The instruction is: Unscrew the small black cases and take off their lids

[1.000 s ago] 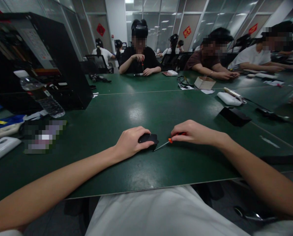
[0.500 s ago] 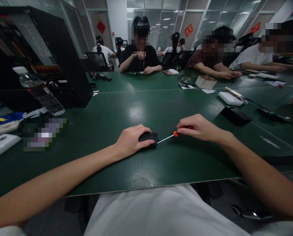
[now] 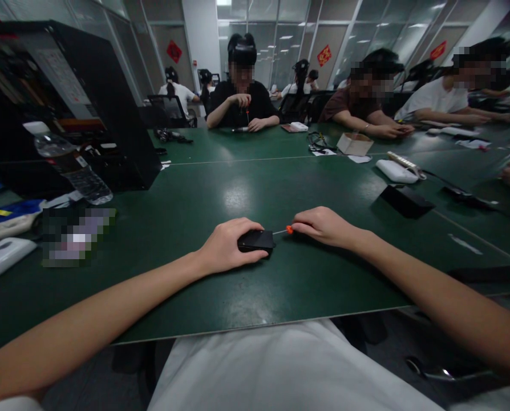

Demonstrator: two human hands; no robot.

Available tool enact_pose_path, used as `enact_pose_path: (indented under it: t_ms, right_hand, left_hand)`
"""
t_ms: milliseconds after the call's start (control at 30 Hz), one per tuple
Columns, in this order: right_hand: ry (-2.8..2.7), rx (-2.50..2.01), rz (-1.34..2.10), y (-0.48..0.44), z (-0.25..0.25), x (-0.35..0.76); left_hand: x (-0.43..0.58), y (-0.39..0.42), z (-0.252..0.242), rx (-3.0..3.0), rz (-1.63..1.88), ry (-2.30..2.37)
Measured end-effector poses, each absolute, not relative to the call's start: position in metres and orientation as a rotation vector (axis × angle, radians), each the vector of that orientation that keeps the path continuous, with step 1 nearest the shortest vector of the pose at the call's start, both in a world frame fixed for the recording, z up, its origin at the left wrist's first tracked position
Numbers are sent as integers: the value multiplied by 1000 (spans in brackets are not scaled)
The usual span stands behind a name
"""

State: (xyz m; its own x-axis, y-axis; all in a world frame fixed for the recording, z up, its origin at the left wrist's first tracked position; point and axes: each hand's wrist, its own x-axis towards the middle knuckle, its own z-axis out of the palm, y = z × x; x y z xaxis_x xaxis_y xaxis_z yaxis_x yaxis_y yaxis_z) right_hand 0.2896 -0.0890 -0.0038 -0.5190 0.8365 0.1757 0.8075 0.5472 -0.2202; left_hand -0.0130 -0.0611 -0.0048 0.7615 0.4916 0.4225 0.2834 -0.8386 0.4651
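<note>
My left hand (image 3: 226, 246) grips a small black box-like device (image 3: 256, 240) from its left side, thumb along the near edge and fingers over the far edge. The device rests on the green tabletop (image 3: 238, 297). Pinched in my right hand (image 3: 323, 225) is a screwdriver (image 3: 289, 229) with an orange collar and a thin metal shaft. Its shaft points left and reaches behind the device's right end; the tip is hidden there. My fingers cover most of the handle.
A black cabinet (image 3: 130, 125) and a tilted water bottle (image 3: 73, 165) stand at the left. On the right are a black box (image 3: 407, 201), a white device (image 3: 396, 171) and an open carton (image 3: 355, 144). Across the table sits a person in black (image 3: 243, 103) holding a screwdriver.
My right hand has moved left, closer to the black device, and the screwdriver now lies flatter, with less shaft showing. My left thumb has slid toward the device's near edge.
</note>
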Motion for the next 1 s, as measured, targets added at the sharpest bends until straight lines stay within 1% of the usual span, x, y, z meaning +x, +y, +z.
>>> enact_pose_path:
  t_ms: [133,233,367,533,867,1000]
  right_hand:
    - [-2601,-1257,111,-95,0,288]
    - [-2683,-1139,33,-98,2,286]
    - [-2651,-1055,-142,-99,0,284]
    - [-2590,-1044,-315,-102,-1,282]
    - [-2530,-1084,-388,-103,-9,264]
    - [-2511,-1034,-525,-103,-8,255]
  left_hand:
    - [-27,-52,-1,2555,692,465]
    - [-37,-43,1,2520,654,556]
    - [-40,-37,-1,2475,619,605]
    - [-37,-39,-4,2458,670,604]
    - [-32,-42,-5,2464,673,572]
    - [-32,-44,-5,2445,676,582]
